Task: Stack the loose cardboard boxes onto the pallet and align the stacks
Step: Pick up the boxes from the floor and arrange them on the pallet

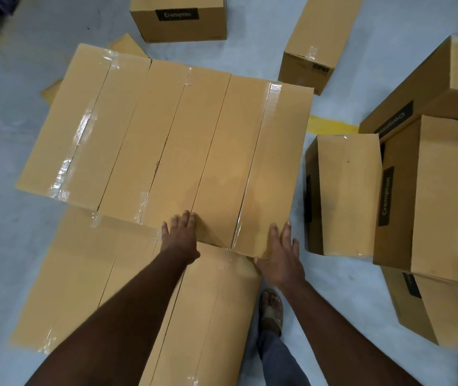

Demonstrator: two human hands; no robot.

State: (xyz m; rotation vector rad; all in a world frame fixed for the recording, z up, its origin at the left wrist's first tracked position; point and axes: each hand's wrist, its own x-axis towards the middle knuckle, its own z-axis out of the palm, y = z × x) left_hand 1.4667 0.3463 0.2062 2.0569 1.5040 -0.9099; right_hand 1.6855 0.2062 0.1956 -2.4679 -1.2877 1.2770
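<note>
1. Cardboard boxes, long, tan and sealed with clear tape, lie side by side in an upper row [163,140] in the head view, forming one flat top in front of you.
2. Your left hand [179,238] lies flat on the near edge of that upper row, fingers straight and spread, pressing on the cardboard without gripping it.
3. Your right hand [280,252] rests against the row's near right corner, fingers straight along the side edge and the thumb under the near edge; nothing is clenched in it.
4. A lower row of the same tan boxes [88,285] sits closer to you, under your forearms, its top partly covered by the upper row's near edge.
5. The pallet itself cannot be made out beneath the rows.
6. Loose tan boxes stand on the pale grey floor [5,135]: one with a black "Crompton" label [179,18] at the far side, a long narrow one [319,37] to its right, and a tumbled cluster [406,190] just to your right.
7. A yellow floor stripe [330,125] shows between the upper row and that cluster.
8. Your sandalled foot [271,310] stands on the floor between the lower row and the cluster.
</note>
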